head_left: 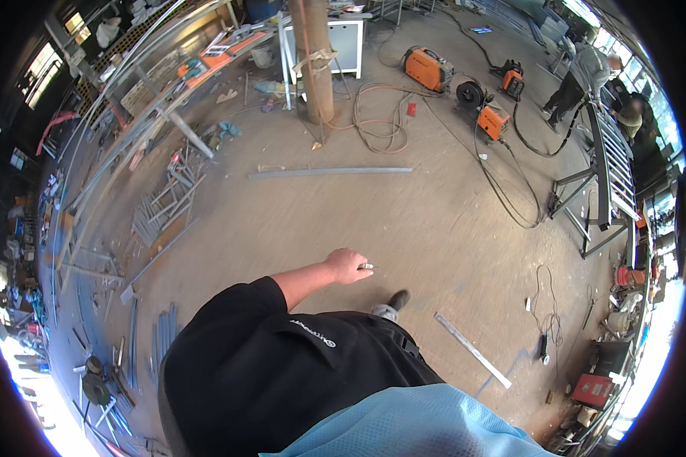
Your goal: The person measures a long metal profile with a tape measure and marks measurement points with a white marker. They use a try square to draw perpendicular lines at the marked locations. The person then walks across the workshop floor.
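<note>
My left hand [347, 266] is stretched out in front of my body, above the bare floor. Its fingers are closed round a small pale object [367, 266], of which only the end pokes out past the fingers, too small to name. My right hand is out of view. Just beyond my left hand, one dark shoe [399, 299] of mine shows on the floor. A long grey metal bar [331, 172] lies crosswise farther ahead. To my right, a shorter flat metal bar [472, 350] rests on the floor at a slant.
Orange welding machines [428, 70] with looping cables stand ahead on the right, near a post [312, 68]. Two people work by a metal rack [604, 160] at far right. Metal scraps [168, 202] and a cluttered bench [213, 57] are on the left. A cabled tool [543, 348] lies right.
</note>
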